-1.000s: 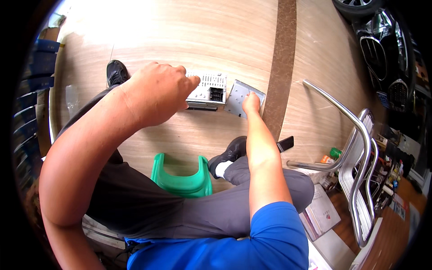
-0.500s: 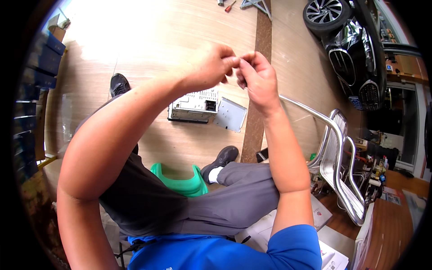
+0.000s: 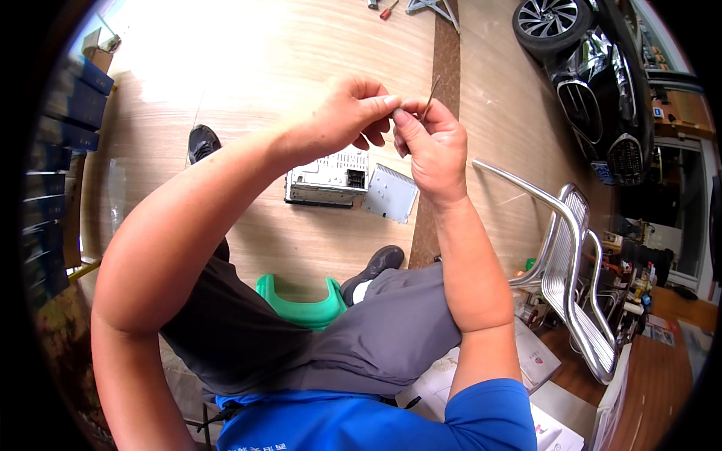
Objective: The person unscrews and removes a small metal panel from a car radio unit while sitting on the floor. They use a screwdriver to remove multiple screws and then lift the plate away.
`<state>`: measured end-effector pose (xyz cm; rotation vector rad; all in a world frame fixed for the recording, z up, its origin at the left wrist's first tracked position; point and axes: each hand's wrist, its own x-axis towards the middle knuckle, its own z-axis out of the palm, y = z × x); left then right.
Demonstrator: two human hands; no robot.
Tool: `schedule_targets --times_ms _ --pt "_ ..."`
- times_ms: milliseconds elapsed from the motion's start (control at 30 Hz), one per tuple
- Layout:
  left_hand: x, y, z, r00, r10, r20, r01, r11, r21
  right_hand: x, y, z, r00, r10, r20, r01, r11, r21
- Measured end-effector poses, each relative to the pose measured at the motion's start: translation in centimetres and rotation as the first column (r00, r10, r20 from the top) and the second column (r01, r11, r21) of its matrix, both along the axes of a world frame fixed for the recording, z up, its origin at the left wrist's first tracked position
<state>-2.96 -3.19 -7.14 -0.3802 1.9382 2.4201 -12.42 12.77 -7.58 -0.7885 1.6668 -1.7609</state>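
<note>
My left hand [image 3: 347, 113] and my right hand [image 3: 435, 143] meet at the fingertips above the floor, both closed in a pinch. From between the fingers of my right hand rises a thin, dark, wire-like piece [image 3: 434, 89]. Whatever the left thumb and forefinger pinch is too small to make out. Below the hands, a silver metal-cased car stereo [image 3: 320, 184] sits on the floor, its black socket showing. A flat grey metal cover plate [image 3: 390, 194] lies just right of it.
A green plastic stool [image 3: 302, 310] is between my legs. A chrome-framed chair [image 3: 573, 248] stands to the right, with a black car [image 3: 602, 98] beyond. Blue boxes [image 3: 71, 113] line the left. A red-handled screwdriver [image 3: 387, 12] lies at the far end, and papers [image 3: 538, 353] near my right elbow.
The thin wire-like piece now shows above my right hand, whose fingers have turned slightly. Both hands stay together at the fingertips. The whole view has shifted a little.
</note>
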Motion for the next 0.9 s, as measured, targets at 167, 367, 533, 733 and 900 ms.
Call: schedule_targets --times_ms 167,367,533,733,900 --pt "0.0 -0.2 -0.3 0.999 0.028 -0.041 -0.026 0.999 0.042 0.1 -0.8 1.4 0.987 -0.047 -0.156 0.055 0.997 0.047" --pt "-0.6 0.7 0.1 0.994 0.104 -0.04 -0.107 0.991 -0.082 -0.5 -1.0 0.8 0.904 -0.09 -0.419 0.121 0.992 0.048" --pt "-0.9 0.8 -0.4 0.989 0.14 -0.041 -0.145 0.968 -0.203 -0.2 -1.2 0.7 0.763 -0.109 -0.637 0.19 0.98 0.06" --pt "-1.1 0.5 -1.3 0.986 0.165 0.032 -0.149 0.946 -0.288 -0.7 -1.2 -0.8 0.915 -0.032 -0.402 0.108 0.98 0.168" --pt "-0.3 -0.3 -1.0 0.983 0.175 -0.048 -0.148 0.62 -0.77 -4.4 -0.4 -6.7 0.952 0.172 -0.253 -0.033 0.879 0.475"
